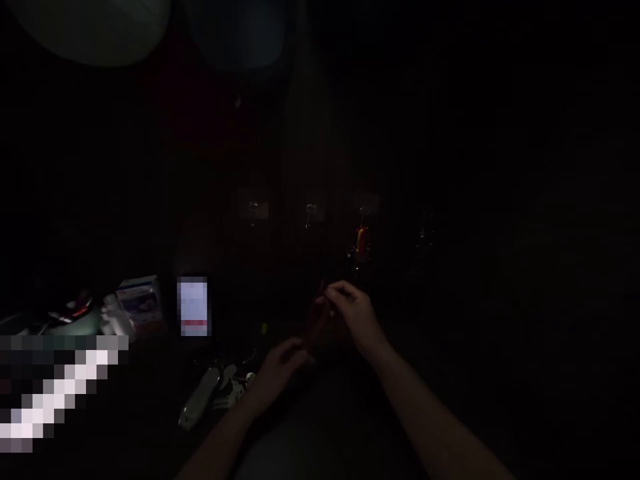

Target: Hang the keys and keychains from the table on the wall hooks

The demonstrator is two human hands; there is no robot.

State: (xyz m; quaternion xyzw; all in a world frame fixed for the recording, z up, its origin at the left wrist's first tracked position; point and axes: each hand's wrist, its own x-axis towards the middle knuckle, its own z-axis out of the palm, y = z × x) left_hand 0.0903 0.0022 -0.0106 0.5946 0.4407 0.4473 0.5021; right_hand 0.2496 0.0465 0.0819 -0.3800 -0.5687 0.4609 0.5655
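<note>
The scene is very dark. A dull reddish strip [316, 327] runs slanted between my two hands, its exact kind too dark to make out. My right hand [354, 317] pinches its upper end between thumb and fingertips. Lower and to the left, my left hand [280, 367] has its fingers closed at the strip's bottom end. Just left of that hand lie a pale elongated object [200, 399] and some light-coloured keys [231, 390]. A small yellow piece [264, 329] shows above them.
At left, a lit screen [193, 303] stands beside a small printed box [140, 307] and a pale crumpled thing [116, 319]. Several metal hooks [311, 210] line the wall ahead, and a red and yellow item [361, 240] hangs from one. Large pale rounded shapes [95, 30] hang overhead.
</note>
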